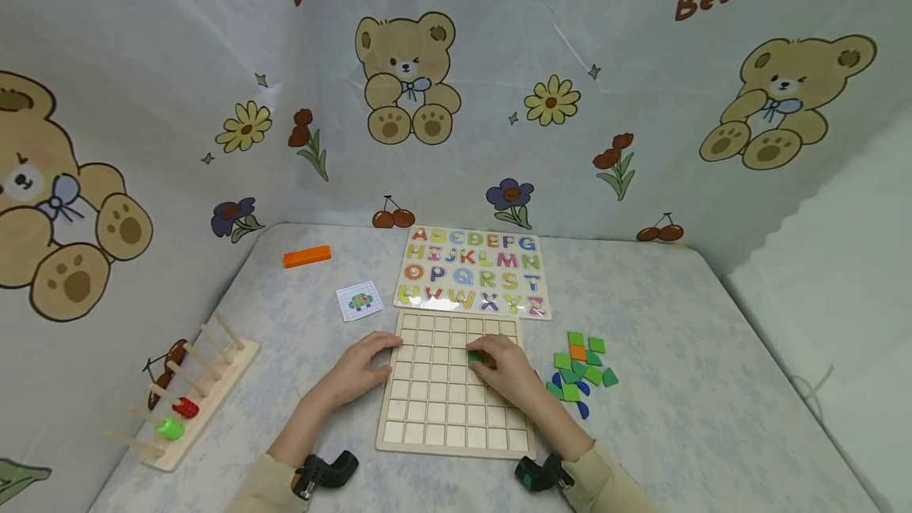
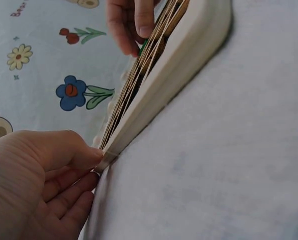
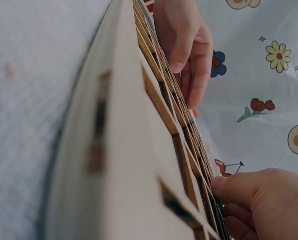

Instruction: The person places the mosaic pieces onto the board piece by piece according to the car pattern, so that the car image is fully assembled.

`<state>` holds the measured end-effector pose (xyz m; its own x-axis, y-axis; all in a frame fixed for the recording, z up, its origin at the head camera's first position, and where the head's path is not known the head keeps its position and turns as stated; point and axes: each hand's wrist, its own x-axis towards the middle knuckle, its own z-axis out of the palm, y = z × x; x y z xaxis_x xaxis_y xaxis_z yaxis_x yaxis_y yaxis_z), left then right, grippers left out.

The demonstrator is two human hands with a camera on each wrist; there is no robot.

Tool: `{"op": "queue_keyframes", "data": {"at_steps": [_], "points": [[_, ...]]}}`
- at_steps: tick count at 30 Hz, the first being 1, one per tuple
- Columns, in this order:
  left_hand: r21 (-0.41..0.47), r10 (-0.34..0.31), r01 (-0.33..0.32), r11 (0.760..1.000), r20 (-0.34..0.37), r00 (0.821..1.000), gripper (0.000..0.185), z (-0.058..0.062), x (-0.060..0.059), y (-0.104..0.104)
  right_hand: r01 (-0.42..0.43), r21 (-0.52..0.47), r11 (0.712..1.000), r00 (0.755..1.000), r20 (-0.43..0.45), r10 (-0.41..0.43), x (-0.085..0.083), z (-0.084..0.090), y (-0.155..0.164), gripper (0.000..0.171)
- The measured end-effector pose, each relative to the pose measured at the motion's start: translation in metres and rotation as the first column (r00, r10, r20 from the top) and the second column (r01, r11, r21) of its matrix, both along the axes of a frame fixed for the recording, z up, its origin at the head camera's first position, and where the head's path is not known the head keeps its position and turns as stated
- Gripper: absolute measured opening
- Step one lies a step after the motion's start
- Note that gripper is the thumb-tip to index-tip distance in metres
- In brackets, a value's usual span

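Observation:
A wooden grid board (image 1: 436,412) lies flat in front of me, divided into rows of small square cells. Over its upper right part, my right hand (image 1: 507,369) pinches a small green tile (image 1: 475,356) between thumb and fingers, low over the cells. Most of that tile is covered by the fingers. My left hand (image 1: 356,369) rests at the board's left edge, fingertips touching the rim. In the left wrist view the left thumb (image 2: 84,154) lies against the board's edge, with the other fingers loosely bent beside it.
Right of the board lie loose green, blue and orange tiles (image 1: 575,339). Behind it sits an alphabet board (image 1: 472,264); a picture card (image 1: 359,301) and an orange block (image 1: 307,256) are at back left. A wooden peg rack (image 1: 214,394) with red and green rings stands at left.

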<state>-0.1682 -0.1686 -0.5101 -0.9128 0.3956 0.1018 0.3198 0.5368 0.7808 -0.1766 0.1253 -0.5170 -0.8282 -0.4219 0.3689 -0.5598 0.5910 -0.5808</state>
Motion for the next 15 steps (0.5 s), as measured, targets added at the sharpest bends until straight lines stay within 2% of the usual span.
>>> {"op": "queue_keyframes", "data": {"at_steps": [3,7,10,15], "points": [[0.005,-0.001,0.001,1.0,-0.01,1.0,0.042,-0.001,0.0,0.0,0.003,-0.001,1.0,1.0,0.01,-0.003,0.0,0.002,-0.001,0.025],[0.009,-0.007,0.007,1.0,-0.018,1.0,0.042,-0.001,0.0,0.0,0.006,-0.075,0.997,0.995,0.097,0.002,0.001,0.01,-0.001,0.026],[0.002,-0.009,0.009,1.0,-0.008,1.0,0.042,0.0,0.001,0.0,-0.013,-0.14,0.99,0.986,0.162,0.036,0.004,0.024,0.003,0.026],[0.006,-0.009,0.009,1.0,0.003,1.0,0.043,-0.001,0.0,-0.001,-0.031,-0.186,0.982,0.968,0.239,0.076,0.007,0.05,0.018,0.029]]}}
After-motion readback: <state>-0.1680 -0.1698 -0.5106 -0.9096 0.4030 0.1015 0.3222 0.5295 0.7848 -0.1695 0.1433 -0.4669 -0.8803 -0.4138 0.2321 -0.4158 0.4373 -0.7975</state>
